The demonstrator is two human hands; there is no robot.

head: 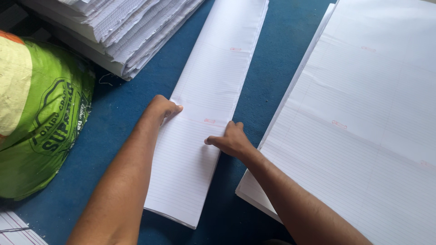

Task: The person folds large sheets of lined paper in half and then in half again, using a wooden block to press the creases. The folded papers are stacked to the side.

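A: Where's the strip (204, 118)?
B: Mid-mat (122, 113); left hand (161, 109) flat on its left edge, right hand (229, 139) curled, pressing the right edge; nothing gripped.
A: Handling?
B: Likely light, floppy, slippery; take both long edges.

Both forearms bare, no sleeves visible; hands (195, 124) ungloved, apparently no rings or watch.

Bare blue floor (122, 122) lies open left of the long folded sheet (204, 136), bounded by a green sack (50, 118) and a ragged paper stack (131, 31). Rightward, a narrow blue strip separates it from the wide ruled sheets (363, 127).
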